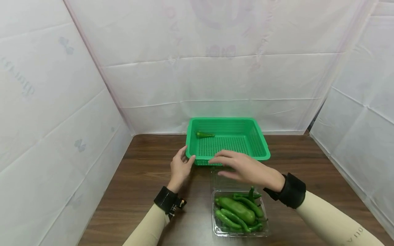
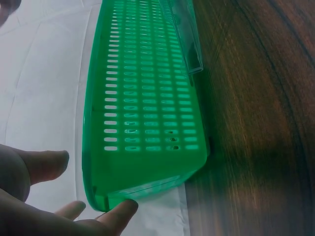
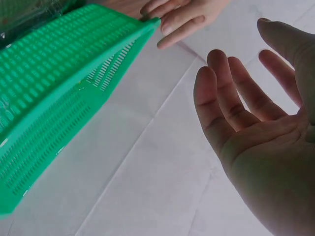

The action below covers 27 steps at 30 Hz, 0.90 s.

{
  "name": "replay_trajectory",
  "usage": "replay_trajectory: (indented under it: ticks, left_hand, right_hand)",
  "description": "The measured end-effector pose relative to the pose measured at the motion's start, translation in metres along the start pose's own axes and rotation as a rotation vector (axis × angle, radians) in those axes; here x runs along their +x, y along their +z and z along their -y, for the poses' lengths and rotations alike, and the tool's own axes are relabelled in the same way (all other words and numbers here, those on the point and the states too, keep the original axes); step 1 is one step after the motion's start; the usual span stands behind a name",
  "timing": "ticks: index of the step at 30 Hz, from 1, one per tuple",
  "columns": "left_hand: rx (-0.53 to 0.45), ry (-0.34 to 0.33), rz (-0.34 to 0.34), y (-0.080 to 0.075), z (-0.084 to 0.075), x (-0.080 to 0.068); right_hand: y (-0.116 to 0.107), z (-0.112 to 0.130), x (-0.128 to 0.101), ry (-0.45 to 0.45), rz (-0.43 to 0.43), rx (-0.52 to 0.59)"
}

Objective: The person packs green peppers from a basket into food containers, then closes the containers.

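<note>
At the front left corner of a green plastic basket (image 1: 226, 161) is my left hand (image 1: 181, 166). Its fingertips (image 2: 124, 210) meet the corner, while the thumb stands off the rim in the left wrist view. Over the basket's front edge hovers my right hand (image 1: 238, 166), fingers loosely bent and palm bare in the right wrist view. One green pepper (image 1: 204, 135) lies inside the basket at its back left. Nearer me, a clear plastic box (image 1: 217, 228) with its lid folded back holds several long green peppers (image 1: 235, 210), one much thicker.
Everything stands on a dark wood table (image 1: 135, 191). White sheeting (image 1: 215, 82) rises behind the basket and along both sides. The box's transparent lid (image 1: 226, 182) reaches up to the basket's front wall.
</note>
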<state>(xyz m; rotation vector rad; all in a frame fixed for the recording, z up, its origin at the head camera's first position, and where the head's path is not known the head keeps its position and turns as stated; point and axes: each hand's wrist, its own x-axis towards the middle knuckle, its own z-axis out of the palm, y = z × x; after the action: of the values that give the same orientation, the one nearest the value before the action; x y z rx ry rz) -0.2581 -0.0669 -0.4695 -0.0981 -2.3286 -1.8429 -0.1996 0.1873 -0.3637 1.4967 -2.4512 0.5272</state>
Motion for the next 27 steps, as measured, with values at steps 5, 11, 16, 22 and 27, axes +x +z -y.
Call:
replay_trajectory:
  ticks: [5,11,16,22,27]
  left_hand:
    - [0.005,-0.002,-0.013,0.003,0.001,0.0]
    - [0.04,-0.024,-0.012,0.007,0.001,-0.003]
    - [0.036,-0.014,-0.024,0.008,0.0,-0.003]
    - [0.022,-0.023,-0.028,0.009,0.001,-0.004]
    - [0.023,-0.011,-0.04,0.01,0.001,-0.004]
  right_hand:
    - [-0.002,-0.019,0.014,0.024,-0.046,-0.046]
    - [0.001,-0.048,0.029,0.079,-0.053,-0.118]
    - [0.002,-0.069,0.043,0.141,-0.043,-0.144]
    - [0.005,-0.09,0.058,0.244,-0.003,-0.131]
    - [0.008,-0.108,0.072,0.319,0.059,-0.119]
